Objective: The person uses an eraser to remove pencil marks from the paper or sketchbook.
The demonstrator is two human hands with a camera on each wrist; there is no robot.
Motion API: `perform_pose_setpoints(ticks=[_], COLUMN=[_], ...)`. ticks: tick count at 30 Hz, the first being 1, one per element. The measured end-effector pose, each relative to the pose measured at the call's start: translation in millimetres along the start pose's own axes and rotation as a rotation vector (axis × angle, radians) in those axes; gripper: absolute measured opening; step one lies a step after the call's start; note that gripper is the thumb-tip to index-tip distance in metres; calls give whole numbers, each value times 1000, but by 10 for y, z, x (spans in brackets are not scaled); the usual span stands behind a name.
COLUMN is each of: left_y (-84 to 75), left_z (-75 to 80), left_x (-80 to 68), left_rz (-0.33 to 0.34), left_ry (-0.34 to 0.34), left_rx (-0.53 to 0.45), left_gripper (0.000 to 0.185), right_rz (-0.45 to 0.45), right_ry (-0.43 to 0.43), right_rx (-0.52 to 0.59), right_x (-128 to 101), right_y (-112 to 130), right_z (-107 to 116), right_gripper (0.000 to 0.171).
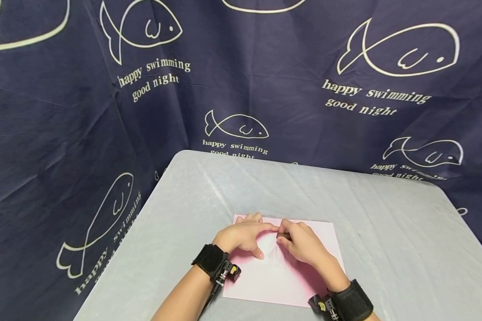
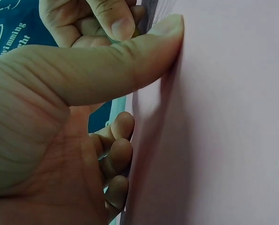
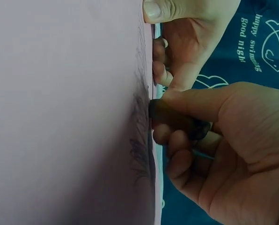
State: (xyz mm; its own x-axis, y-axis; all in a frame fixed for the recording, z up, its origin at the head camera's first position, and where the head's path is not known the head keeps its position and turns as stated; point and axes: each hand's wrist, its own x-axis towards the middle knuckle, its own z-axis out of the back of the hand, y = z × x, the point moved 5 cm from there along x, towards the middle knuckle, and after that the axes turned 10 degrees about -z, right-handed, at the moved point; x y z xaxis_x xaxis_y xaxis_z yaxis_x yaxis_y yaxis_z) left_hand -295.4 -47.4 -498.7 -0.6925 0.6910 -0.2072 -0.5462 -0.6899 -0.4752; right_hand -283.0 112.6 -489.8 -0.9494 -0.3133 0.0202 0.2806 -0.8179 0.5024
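The fingers (image 3: 195,101) of the right hand (image 1: 303,245) were curled and pinched round a short dark stick (image 3: 177,121), probably charcoal or a crayon, though the pictures did not settle which. In the right wrist view its long axis ran nearly square to the pink paper (image 1: 301,281), with the blunt tip pressed against the sheet among grey scribbled marks (image 3: 140,140) and the other end buried between thumb and forefinger. So the paper lay straight ahead of the stick's tip, touching it, and the marks ran in a band along the sheet on either side of that contact. The left hand (image 1: 245,236) held nothing: its thumb (image 2: 144,56) lay straight and pressed flat on the paper, while its other fingers (image 2: 118,154) were loosely bent at the sheet's far edge, resting there rather than gripping it. From the head view the two hands met almost fingertip to fingertip over the upper middle of the sheet, the left just beside the stick and no farther from the marks than the right. The paper lay flat on the grey covered table (image 1: 405,232), close to the near edge, with a dark blue cloth (image 1: 289,80) printed with fish hanging behind the table.
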Motion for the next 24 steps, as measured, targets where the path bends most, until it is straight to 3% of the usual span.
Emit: perform_pose_setpoints(ticks=[7, 12, 16, 24], left_y=[16, 45, 55, 30], left_z=[-4, -8, -12, -9], left_x=[18, 9, 8, -9], left_rz=[-17, -23, -24, 1], left_ry=[-13, -16, -14, 2], left_rx=[-9, -14, -16, -3], left_gripper=[82, 87, 84, 87], right_rz=[183, 226, 132, -99], right_ry=[86, 159, 159, 40], right_rx=[29, 66, 85, 57], right_x=[-74, -108, -87, 8], right_y=[177, 274, 226, -3], right_z=[-61, -124, -138, -55], right_gripper=[15, 16, 16, 19])
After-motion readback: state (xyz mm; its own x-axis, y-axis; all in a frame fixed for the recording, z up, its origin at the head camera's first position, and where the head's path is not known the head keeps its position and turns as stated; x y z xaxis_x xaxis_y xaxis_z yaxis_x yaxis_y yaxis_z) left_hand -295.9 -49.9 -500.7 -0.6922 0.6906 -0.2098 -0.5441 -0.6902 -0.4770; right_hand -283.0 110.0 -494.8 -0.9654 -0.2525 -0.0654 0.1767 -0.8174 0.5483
